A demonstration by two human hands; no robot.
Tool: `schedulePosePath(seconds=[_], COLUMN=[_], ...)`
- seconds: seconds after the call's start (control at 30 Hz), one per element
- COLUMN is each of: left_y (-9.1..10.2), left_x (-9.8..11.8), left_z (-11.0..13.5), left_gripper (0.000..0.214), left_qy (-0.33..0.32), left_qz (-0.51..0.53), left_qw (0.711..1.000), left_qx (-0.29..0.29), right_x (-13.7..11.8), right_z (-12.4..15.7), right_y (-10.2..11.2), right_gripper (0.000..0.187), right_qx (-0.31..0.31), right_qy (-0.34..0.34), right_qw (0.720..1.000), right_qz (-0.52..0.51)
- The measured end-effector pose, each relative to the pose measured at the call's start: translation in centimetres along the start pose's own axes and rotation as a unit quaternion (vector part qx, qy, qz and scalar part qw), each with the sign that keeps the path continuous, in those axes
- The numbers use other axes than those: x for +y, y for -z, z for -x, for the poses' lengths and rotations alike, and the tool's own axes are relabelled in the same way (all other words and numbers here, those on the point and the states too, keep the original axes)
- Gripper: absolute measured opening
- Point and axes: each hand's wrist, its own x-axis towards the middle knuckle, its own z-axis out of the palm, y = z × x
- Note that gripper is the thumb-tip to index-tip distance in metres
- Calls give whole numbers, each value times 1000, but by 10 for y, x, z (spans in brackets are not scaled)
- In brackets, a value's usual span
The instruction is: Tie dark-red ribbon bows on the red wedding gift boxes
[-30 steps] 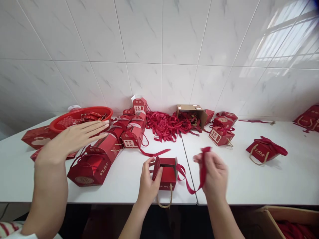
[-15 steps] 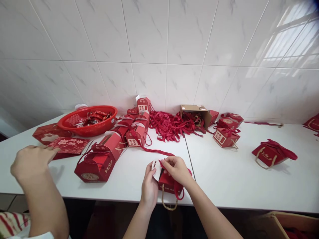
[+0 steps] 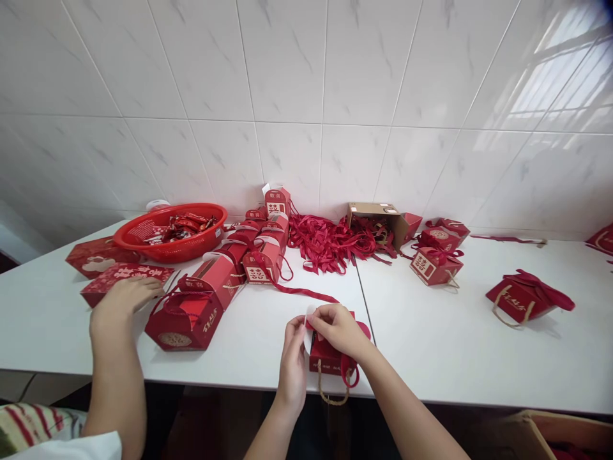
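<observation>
A small red gift box point(image 3: 330, 355) with a twisted rope handle point(image 3: 334, 401) sits at the table's front edge. My left hand point(image 3: 292, 358) pinches the white-backed end flap point(image 3: 308, 329) of this box, holding it upright. From the other side my right hand point(image 3: 339, 327) has its fingers closed on the red ribbon at the same flap. A ribbon loop point(image 3: 352, 374) hangs down the box's right side, and another length of ribbon point(image 3: 301, 291) trails away to the left. My right hand hides much of the box top.
Rows of red boxes point(image 3: 218, 281) stand left of centre, beside a red basket point(image 3: 138, 239) of wrapped sweets. Loose ribbons point(image 3: 320, 236) spill from a cardboard box point(image 3: 373, 207). Tied boxes point(image 3: 517, 297) stand at right. A co-worker's hand point(image 3: 127, 300) rests by a red carton point(image 3: 96, 289).
My hands and the gift box have shifted slightly right, and the flap has turned edge-on. The co-worker's hand has moved right, over the red carton, whose raised lid is now down.
</observation>
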Motion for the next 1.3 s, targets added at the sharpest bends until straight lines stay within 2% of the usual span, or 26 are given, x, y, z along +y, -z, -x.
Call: schedulePosePath(seconds=[0.1, 0.3, 0.4, 0.5, 0.57, 0.63, 0.7, 0.8, 0.87, 0.93, 1.0, 1.1, 1.3], left_y=[2, 8, 29, 59, 74, 79, 72, 44, 25, 13, 11, 20, 33], left_x=[2, 9, 11, 17, 22, 27, 27, 20, 13, 6, 4, 8, 20], left_z=[-3, -17, -26, -34, -38, -40, -41, -39, -37, -35, -36, -42, -47], left_gripper=[33, 30, 25, 16, 13, 7, 10, 23, 27, 27, 28, 33, 36], left_qy=[-6, -7, -26, -53, -66, -79, -92, -92, -86, -78, -69, -56, -42], left_qz=[-53, -178, -281, -388, -434, -456, -456, -425, -405, -396, -394, -394, -394], left_qw=[999, 984, 959, 916, 889, 875, 880, 900, 904, 903, 902, 900, 902], left_qx=[7, -30, -1, 84, 131, 139, 96, -31, -104, -144, -164, -177, -170], right_x=[1, -3, -7, -1, 11, 24, 36, 47, 51, 54, 58, 62, 62], right_z=[1, 7, 20, 39, 51, 60, 64, 62, 58, 54, 51, 52, 60], right_y=[0, 4, 14, 32, 46, 55, 56, 45, 35, 28, 28, 41, 72], right_gripper=[29, 19, 17, 17, 19, 24, 30, 34, 37, 41, 43, 49, 29], right_qx=[1, 19, 93, 211, 267, 284, 259, 196, 196, 212, 208, 211, 137], right_qy=[10, 24, 83, 148, 126, 64, 10, -15, -17, -27, -46, -64, -29], right_qw=[1000, 999, 992, 966, 956, 957, 965, 980, 980, 977, 974, 963, 988], right_qz=[8, 10, -3, -3, 5, 17, 26, 21, 13, -13, -75, -153, -68])
